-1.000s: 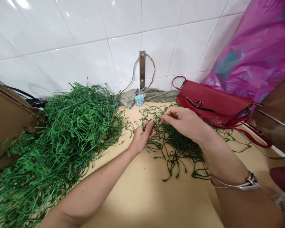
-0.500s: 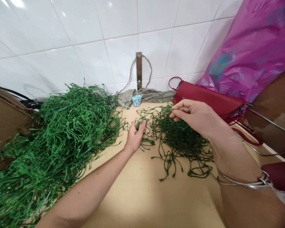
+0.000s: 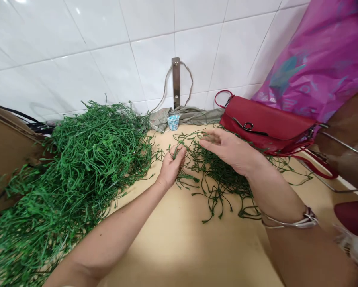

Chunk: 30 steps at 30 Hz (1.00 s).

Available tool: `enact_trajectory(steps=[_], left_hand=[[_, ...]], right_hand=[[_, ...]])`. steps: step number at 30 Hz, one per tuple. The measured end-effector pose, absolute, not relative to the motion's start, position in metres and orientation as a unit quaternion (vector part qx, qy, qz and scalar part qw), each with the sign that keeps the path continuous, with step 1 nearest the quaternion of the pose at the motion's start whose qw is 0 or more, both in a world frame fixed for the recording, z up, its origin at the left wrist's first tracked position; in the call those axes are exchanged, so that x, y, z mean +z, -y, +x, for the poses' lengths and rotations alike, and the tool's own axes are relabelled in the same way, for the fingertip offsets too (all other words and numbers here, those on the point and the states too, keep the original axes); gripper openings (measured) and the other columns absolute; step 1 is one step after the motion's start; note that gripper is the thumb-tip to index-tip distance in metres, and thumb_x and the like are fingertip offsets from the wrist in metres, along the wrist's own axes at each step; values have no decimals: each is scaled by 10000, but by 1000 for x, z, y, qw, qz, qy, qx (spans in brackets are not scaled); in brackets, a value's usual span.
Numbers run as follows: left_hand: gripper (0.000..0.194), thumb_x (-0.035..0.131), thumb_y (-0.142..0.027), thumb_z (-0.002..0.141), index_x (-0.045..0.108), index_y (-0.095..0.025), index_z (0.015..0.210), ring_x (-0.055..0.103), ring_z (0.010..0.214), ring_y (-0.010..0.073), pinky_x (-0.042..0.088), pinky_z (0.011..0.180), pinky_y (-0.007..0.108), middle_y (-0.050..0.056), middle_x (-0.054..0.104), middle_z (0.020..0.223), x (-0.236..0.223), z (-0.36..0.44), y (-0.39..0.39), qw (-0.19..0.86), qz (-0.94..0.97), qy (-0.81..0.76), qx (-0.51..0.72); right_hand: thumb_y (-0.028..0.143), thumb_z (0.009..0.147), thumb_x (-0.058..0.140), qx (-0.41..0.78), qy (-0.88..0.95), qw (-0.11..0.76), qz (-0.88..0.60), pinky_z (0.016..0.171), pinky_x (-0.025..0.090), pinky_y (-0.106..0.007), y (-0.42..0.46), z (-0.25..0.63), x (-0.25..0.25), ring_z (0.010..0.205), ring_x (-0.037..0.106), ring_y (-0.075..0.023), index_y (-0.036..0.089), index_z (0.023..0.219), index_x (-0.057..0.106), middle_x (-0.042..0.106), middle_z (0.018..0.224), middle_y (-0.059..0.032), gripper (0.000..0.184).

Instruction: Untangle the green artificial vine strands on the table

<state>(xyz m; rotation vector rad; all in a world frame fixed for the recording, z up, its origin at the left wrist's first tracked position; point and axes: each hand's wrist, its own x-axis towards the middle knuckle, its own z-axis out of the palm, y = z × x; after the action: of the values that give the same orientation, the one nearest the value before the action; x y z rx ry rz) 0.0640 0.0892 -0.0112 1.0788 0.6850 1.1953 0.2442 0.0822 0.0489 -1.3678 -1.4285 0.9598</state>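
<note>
We work the tangle of thin green artificial vine (image 3: 216, 187) lying on the beige tabletop (image 3: 179, 247). Our left hand (image 3: 170, 169) curls around a few strands, pinching them close, which keeps them from snagging on their neighbours. Our right hand (image 3: 229, 151) hangs open just above the tangle, fingers spread. A larger green vine heap (image 3: 89, 159) lies just left; a red handbag (image 3: 265, 127) sits beyond.

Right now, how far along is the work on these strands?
Done: a loose tangle of dark green strands is spread on the tan tabletop. In hand: the left hand pinches a few strands; the right hand is open above the tangle. Remaining: the much bigger bright green heap, untouched by either hand.
</note>
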Motion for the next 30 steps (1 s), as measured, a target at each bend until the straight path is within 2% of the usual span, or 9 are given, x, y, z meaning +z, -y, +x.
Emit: enact_trajectory(steps=[4,8,12,15,19,22,25,27,30], left_hand=[[467,820,-547,756,523,-189,796,221,510,55,199,471,185,-94,265,610,-10,62,-93,651,429,-293,553],[279,738,-394,825,572,-170,829,284,537,59,191,460,161,-68,316,653,-8,63,-95,664,366,-288,585],[115,591,-293,855,578,-179,843,349,574,83,236,478,161,-45,347,667,-9,63,-94,665,359,-273,595],[114,532,-273,872,602,-185,891,388,615,98,260,497,166,-32,368,683,-8,64,-91,654,401,-283,576],[103,566,-254,873,610,-189,939,421,653,96,288,509,164,-29,416,723,-5,65,-87,651,415,-295,564],[109,633,-241,847,588,-188,931,415,646,83,290,511,157,-34,445,738,-5,65,-86,663,407,-295,554],[139,657,-246,846,575,-179,936,384,631,77,277,513,159,-44,429,718,-6,66,-87,664,423,-290,544],[150,656,-249,853,577,-174,956,350,616,79,269,515,168,-54,394,689,-7,66,-87,659,439,-290,537],[148,654,-252,862,579,-179,966,329,605,83,270,522,184,-60,384,674,-8,66,-86,651,457,-295,530]], right_hand=[[275,813,708,282,622,407,-606,837,559,-381,-87,252,41,850,706,-208,184,1083,704,767,973,-86,285],[253,841,626,247,674,338,-609,793,541,-355,-84,258,53,796,699,-205,197,925,720,777,890,-65,138],[289,825,650,235,734,223,-597,697,503,-302,-77,249,57,727,666,-182,208,917,731,749,821,-27,146],[236,769,715,184,773,100,-598,703,476,-275,-75,239,50,775,657,-177,229,970,755,734,888,-26,205],[60,754,606,118,750,27,-651,647,422,-305,-78,243,42,734,639,-210,208,745,728,688,804,-68,192],[75,803,558,60,713,45,-697,653,418,-349,-80,256,44,783,639,-260,189,854,737,673,937,-133,219],[159,831,608,-29,684,149,-713,690,449,-370,-76,260,56,856,635,-279,196,968,737,643,1072,-152,191],[187,853,606,-65,677,246,-690,722,462,-369,-70,254,66,862,631,-268,200,940,726,648,1035,-132,149],[210,906,564,-19,699,352,-622,775,467,-351,-61,234,79,834,633,-227,210,867,694,682,916,-80,135]])
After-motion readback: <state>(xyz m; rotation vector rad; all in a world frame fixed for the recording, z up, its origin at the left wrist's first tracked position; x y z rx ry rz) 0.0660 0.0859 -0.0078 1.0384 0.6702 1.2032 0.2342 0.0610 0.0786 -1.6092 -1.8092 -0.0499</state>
